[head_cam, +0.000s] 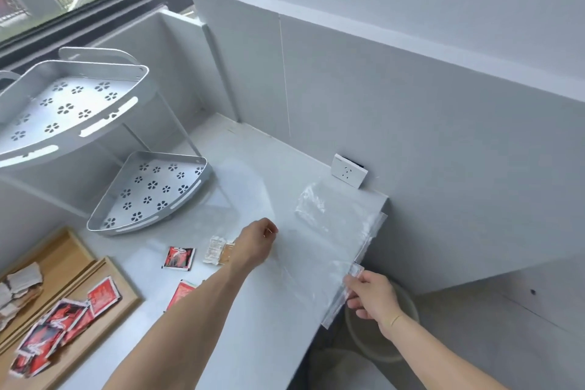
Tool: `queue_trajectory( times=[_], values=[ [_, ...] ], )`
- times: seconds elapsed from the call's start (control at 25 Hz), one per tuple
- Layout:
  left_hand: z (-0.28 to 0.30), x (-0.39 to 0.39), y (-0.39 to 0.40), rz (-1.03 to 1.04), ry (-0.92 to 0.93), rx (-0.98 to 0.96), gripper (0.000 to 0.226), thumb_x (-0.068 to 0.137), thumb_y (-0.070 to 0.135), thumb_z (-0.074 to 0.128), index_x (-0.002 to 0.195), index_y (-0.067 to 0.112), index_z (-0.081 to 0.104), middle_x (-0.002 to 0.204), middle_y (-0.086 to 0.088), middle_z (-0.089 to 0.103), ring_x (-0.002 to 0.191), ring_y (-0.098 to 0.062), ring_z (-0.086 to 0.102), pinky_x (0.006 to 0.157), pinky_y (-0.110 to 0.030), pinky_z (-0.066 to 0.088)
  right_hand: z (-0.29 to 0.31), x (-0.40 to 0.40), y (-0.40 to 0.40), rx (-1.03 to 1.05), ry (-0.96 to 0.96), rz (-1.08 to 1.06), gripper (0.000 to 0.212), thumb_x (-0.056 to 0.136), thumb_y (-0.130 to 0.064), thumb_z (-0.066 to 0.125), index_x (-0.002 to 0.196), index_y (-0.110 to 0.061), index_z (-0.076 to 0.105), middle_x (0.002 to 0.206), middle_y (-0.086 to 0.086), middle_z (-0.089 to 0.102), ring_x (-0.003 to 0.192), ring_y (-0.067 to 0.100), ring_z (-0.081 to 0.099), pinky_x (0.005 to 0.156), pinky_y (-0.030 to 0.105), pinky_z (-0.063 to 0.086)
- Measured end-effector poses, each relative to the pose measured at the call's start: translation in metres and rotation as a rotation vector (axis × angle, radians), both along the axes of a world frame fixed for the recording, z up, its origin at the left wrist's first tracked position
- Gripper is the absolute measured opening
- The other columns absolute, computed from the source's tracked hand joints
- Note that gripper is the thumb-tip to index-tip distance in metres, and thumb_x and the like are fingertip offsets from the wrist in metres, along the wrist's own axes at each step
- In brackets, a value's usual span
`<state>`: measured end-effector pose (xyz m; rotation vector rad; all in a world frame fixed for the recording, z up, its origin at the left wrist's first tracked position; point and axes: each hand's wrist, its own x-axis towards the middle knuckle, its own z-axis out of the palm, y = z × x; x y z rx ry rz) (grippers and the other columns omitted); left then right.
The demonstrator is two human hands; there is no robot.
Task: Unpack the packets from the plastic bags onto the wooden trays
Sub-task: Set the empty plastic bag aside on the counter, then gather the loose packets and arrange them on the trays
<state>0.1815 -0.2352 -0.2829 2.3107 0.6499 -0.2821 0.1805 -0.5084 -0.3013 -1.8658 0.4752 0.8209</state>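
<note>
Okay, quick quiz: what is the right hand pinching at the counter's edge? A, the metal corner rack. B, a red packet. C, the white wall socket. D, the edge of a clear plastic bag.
D: the right hand pinches the edge of the clear plastic bag, which lies flat on the counter and overhangs its right edge; the red packets lie away from that hand.
</note>
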Motion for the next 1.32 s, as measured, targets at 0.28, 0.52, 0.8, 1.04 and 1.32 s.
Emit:
queue_trajectory(
  times=[0.28,0.52,0.8,1.04,1.32],
  values=[
    [-0.003,-0.012,-0.001,0.067,-0.056,0.048,0.021,0.092,0.028,0.051,0.109,0.021,0.062,0.103,0.002,0.061,0.095,-0.02,0.061,0.081,-0.036,0.051,0.0,-0.003,0.005,-0.071,-0.025,0.038,0.038,0.086,-0.051,0.064,0.081,-0.013,0.065,0.072,0.005,0.071,0.054,0.016,0.062,0.049,0.026,0.055],
    [0.002,-0.053,0.028,0.162,-0.206,0.001,0.014,0.09,0.024,0.051,0.098,0.024,0.062,0.098,0.003,0.063,0.081,-0.011,0.06,0.071,-0.029,0.048,0.024,-0.017,0.002,-0.343,-0.192,0.051,0.034,0.087,-0.061,0.054,0.083,-0.027,0.056,0.082,0.004,0.07,0.064,0.023,0.063,0.058,0.037,0.056],
    [0.012,-0.141,0.088,0.21,-0.231,0.08,0.005,0.087,0.029,0.055,0.089,0.031,0.059,0.093,0.009,0.064,0.084,-0.013,0.06,0.071,-0.033,0.05,0.049,-0.043,0.048,-0.431,-0.764,0.465,0.015,0.092,-0.042,0.056,0.091,-0.029,0.063,0.095,-0.01,0.061,0.096,0.018,0.056,0.08,0.035,0.047],
    [0.013,-0.219,0.121,0.209,-0.136,0.127,0.023,0.084,0.039,0.064,0.103,0.027,0.066,0.1,0.008,0.064,0.091,-0.013,0.062,0.078,-0.033,0.053,0.047,-0.058,0.136,-0.476,-0.847,1.042,0.029,0.094,-0.047,0.05,0.112,-0.029,0.064,0.118,-0.012,0.063,0.113,0.014,0.054,0.094,0.033,0.043],
    [0.007,-0.248,0.138,0.204,0.09,0.136,0.04,0.081,0.042,0.064,0.119,0.027,0.062,0.118,0.003,0.059,0.107,-0.018,0.057,0.086,-0.035,0.051,0.041,-0.053,0.209,-0.563,-0.853,1.276,0.032,0.094,-0.041,0.053,0.121,-0.027,0.061,0.124,-0.006,0.063,0.119,0.017,0.053,0.096,0.035,0.043]
  ],
)
